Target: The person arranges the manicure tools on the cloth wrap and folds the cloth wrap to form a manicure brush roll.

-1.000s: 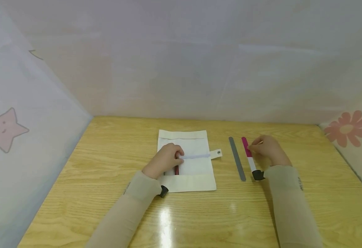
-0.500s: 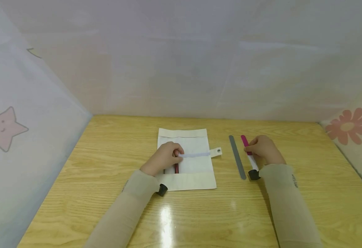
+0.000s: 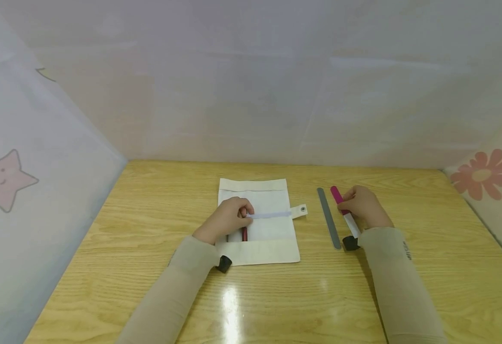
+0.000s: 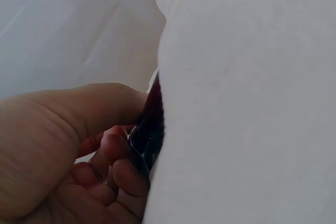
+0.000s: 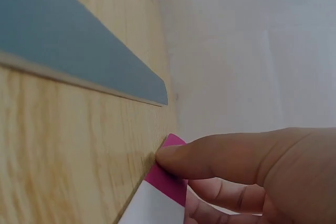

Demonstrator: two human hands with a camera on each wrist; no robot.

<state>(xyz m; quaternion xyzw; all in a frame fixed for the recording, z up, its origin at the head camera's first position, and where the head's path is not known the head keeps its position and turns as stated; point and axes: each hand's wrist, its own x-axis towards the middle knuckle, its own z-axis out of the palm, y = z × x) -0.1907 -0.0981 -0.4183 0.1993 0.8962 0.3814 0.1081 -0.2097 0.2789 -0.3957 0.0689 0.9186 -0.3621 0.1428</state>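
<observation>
An opened white fabric pouch [image 3: 272,231] lies mid-table, with a band across it and cream strips along its far and near edges. My left hand [image 3: 225,220] is over its left half. There its thumb and curled fingers pinch a slim, glossy dark red stick [image 3: 244,234], whose lower end goes behind the near strip. In the left wrist view the stick [image 4: 152,106] looks dark; its kind cannot be told. To the right, my right hand [image 3: 366,206] pinches a pink-and-white nail file [image 3: 336,194] by its pink part. In the right wrist view its thumb presses the file [image 5: 168,184].
A grey nail file [image 3: 329,220] lies between the pouch and the pink-and-white one. The pouch's snap strap [image 3: 299,210] sticks out to the right. Pale printed sheets [image 3: 234,95] stand behind and beside the wooden table [image 3: 147,200].
My right hand has taken hold of the pink-and-white nail file and shifted its pink end slightly left. My left hand has stayed on the pouch.
</observation>
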